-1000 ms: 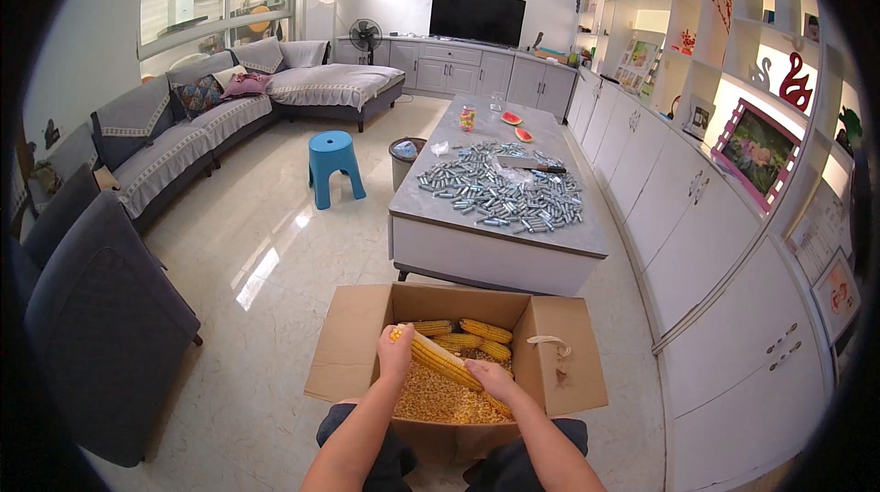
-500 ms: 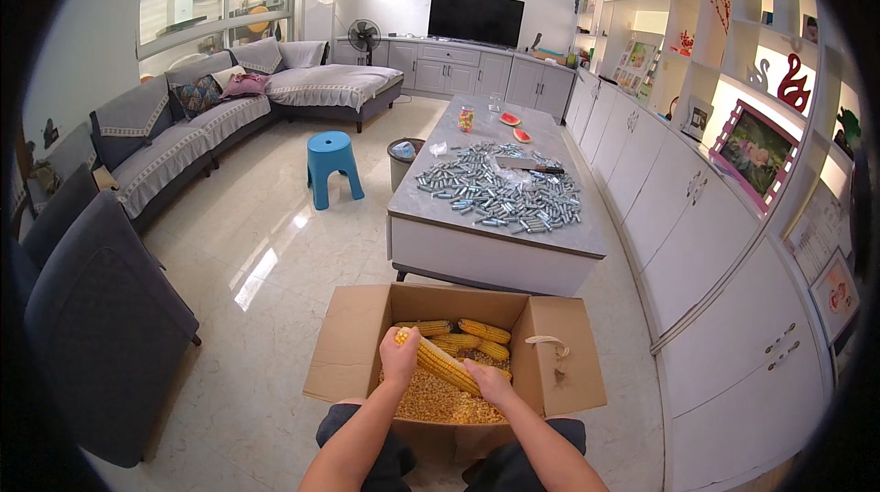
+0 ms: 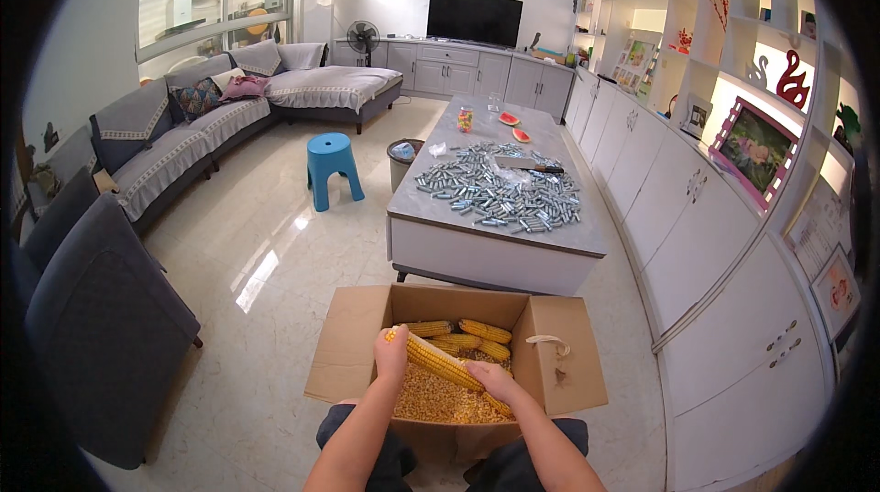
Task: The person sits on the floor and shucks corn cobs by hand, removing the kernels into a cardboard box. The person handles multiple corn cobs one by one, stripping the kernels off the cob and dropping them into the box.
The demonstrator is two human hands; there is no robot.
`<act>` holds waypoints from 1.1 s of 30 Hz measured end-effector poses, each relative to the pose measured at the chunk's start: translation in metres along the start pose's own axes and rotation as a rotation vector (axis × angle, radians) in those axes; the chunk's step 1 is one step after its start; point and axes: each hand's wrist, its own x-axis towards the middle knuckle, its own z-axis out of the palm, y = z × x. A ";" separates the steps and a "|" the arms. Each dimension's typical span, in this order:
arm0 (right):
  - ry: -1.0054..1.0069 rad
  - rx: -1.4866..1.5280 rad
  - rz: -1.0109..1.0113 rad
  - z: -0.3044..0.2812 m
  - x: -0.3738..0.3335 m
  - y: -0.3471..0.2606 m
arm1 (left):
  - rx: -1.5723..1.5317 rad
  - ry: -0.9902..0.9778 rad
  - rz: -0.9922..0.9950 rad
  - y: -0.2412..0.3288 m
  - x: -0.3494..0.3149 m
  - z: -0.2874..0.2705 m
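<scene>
Head view: your left hand point(image 3: 391, 356) was closed around the upper end of a corn ear point(image 3: 434, 364), your right hand point(image 3: 493, 380) wrapped around the lower end; finger pads hidden, so couldn't tell how hard either pressed. Ear slanted inside the cardboard box point(image 3: 346, 338), above loose kernels point(image 3: 429, 403), with a pale bared strip along its upper side. More corn ears point(image 3: 484, 336) lay toward the far wall. For working kernels off, pushing rows beside the bared strip probably suited best, one hand steadying. Holding the ear low, within the walls, likely limited stray kernels.
</scene>
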 end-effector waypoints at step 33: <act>0.099 0.232 0.049 -0.006 0.006 0.014 | -0.073 0.019 -0.109 0.001 -0.004 0.002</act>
